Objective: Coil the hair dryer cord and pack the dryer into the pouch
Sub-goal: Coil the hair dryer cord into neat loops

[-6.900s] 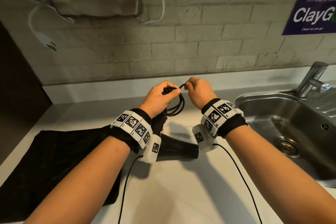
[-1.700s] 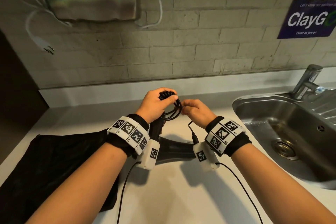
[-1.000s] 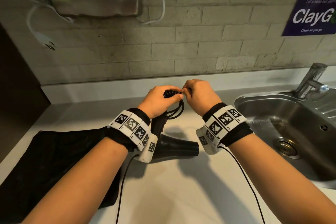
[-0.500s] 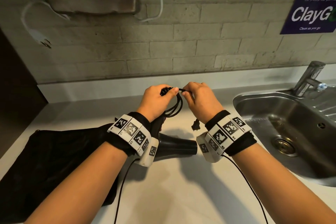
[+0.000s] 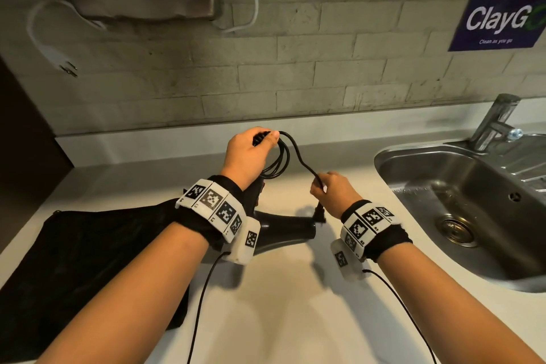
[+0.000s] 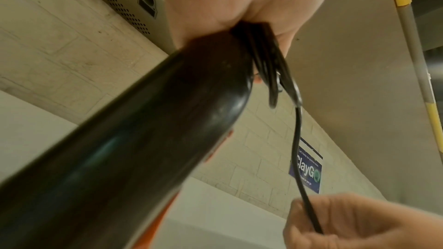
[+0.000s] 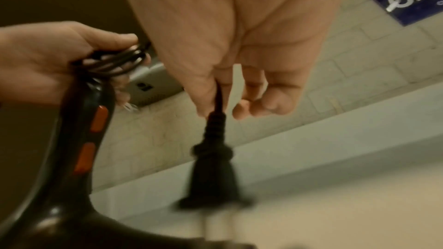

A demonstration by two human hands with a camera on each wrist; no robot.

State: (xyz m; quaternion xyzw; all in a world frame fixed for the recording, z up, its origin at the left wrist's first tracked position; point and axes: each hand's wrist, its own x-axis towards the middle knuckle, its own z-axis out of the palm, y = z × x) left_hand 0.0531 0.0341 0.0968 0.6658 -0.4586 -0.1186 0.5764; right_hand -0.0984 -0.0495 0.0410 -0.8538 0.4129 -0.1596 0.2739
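My left hand [image 5: 248, 154] is raised over the back of the worktop [image 5: 280, 304], its fingers [image 7: 120, 39] curled round the gathered loops of the cord [image 5: 277, 162] against the end of the hair dryer's [image 5: 283, 230] handle, so the coil cannot spring apart while I finish it. The dryer hangs down from that grip, with its barrel low over the middle of the worktop; I cannot tell whether it touches. My right hand [image 5: 332, 193] is lower and nearer the sink [image 5: 413, 156], thumb and forefinger pinching the last free stretch of cord just above the plug [image 7: 212, 173], which dangles under my palm. Holding it there gives me control of the loose end for one more wrap. The pouch [image 5: 88, 260] lies flat along the left edge of the worktop, nothing in it yet, ready once the cord is tidy.
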